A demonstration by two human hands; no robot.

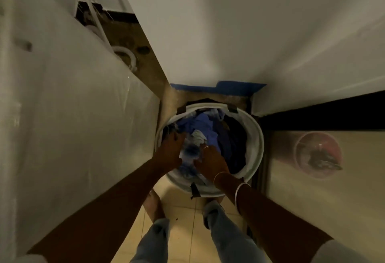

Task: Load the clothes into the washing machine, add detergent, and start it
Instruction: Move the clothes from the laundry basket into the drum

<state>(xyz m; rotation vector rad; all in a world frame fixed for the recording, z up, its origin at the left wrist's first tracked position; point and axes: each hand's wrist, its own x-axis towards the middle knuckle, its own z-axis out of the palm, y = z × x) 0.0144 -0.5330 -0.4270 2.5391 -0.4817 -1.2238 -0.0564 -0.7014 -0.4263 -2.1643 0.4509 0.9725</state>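
Note:
A round white laundry basket (pixel 255 137) stands on the floor below me, full of clothes (pixel 205 123), mostly blue and dark with some pale pieces. Both my arms reach down into it. My left hand (pixel 170 152) digs into the pile at the basket's left side. My right hand (pixel 210 161), with bangles at the wrist, lies on a pale blue-and-white garment (pixel 190 150) between the two hands. The fingertips of both hands are buried in cloth, so the grip is hidden. The large white surface (pixel 62 116) on the left may be the washing machine wrapped in plastic.
A white wall (pixel 229 33) rises behind the basket, with blue tape (pixel 218 88) at its foot. At right a pale surface carries a pink round tub (pixel 318 154). White hoses (pixel 125 54) run in the gap at upper left. My legs and feet stand on beige tiles (pixel 183 221).

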